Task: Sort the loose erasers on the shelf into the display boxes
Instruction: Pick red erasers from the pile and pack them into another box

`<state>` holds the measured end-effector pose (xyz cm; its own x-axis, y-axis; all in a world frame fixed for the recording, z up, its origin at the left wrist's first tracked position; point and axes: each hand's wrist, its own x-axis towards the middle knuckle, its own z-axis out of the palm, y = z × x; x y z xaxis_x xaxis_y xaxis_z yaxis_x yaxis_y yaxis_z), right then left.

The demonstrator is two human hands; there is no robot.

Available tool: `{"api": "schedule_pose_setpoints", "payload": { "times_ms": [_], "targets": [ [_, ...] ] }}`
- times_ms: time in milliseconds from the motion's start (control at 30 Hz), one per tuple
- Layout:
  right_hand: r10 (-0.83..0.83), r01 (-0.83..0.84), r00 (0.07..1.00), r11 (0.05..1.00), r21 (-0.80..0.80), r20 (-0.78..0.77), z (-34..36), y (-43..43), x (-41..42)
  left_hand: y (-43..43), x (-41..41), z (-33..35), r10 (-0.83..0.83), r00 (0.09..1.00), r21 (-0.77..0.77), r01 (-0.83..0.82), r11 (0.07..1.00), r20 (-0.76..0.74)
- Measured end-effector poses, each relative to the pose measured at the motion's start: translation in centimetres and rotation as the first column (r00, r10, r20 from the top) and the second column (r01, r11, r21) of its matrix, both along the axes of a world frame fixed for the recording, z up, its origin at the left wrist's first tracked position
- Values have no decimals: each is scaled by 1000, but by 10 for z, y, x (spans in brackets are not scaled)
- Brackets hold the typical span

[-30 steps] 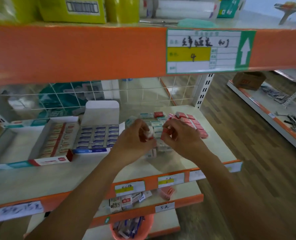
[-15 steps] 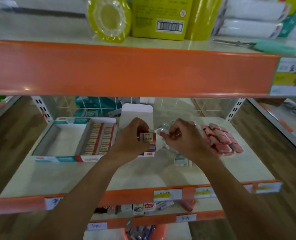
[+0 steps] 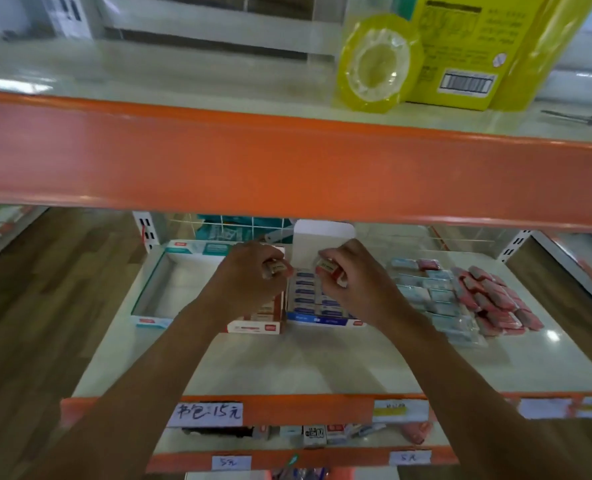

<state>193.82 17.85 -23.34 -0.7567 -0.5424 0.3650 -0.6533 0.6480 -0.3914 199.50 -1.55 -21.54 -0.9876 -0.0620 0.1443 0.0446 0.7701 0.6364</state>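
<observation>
My left hand (image 3: 249,275) pinches a small boxed eraser (image 3: 278,267) above the red display box (image 3: 254,328), which it partly hides. My right hand (image 3: 353,282) pinches another eraser (image 3: 329,267) with a red end over the blue display box (image 3: 322,320), full of blue-labelled erasers. A teal-edged display box (image 3: 156,289) to the left looks empty. Loose erasers lie on the shelf to the right: pale blue wrapped ones (image 3: 433,299) and a pink pile (image 3: 491,303).
An orange-fronted upper shelf (image 3: 287,161) overhangs the work area, carrying yellow tape (image 3: 374,64) and a yellow box (image 3: 467,50). The blue box's white lid (image 3: 322,233) stands upright behind. Price labels line the shelf front (image 3: 287,408); a lower shelf (image 3: 322,434) holds more small items.
My view has swung left and both hands have moved left from the loose pile to over the red and blue boxes, each still holding an eraser.
</observation>
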Motion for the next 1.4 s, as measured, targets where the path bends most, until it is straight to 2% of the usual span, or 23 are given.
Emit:
{"api": "schedule_pose_setpoints", "payload": {
  "times_ms": [233,433,600,733,833,967,1167,1400],
  "targets": [
    [0,-4,998,997,75,57,-3,-51,-4,-44,-17,-13,17,996,-67,-11,998,83],
    [-13,9,997,998,54,80,-5,-78,-15,-60,-34,-25,-32,992,-122,46,991,121],
    [-9,-8,991,992,126,131,-17,-92,-29,-70,-51,-39,-79,989,-24,83,996,123],
    [-42,11,986,982,189,162,-24,-97,-36,-73,-60,-46,-104,984,-20,108,994,144],
    [-34,-4,985,976,219,169,-25,-101,-39,-75,-63,-52,-113,990,-31,116,993,87],
    [-76,32,988,952,304,135,-19,-108,-41,-73,-63,-49,-165,986,-200,168,965,32],
    [-139,83,985,902,424,104,-18,-118,-43,-69,-62,-49,-142,989,-449,107,887,-45],
    [-125,64,986,895,440,111,-16,-120,-45,-71,-64,-52,-150,987,-537,98,838,-55]
  ]
}}
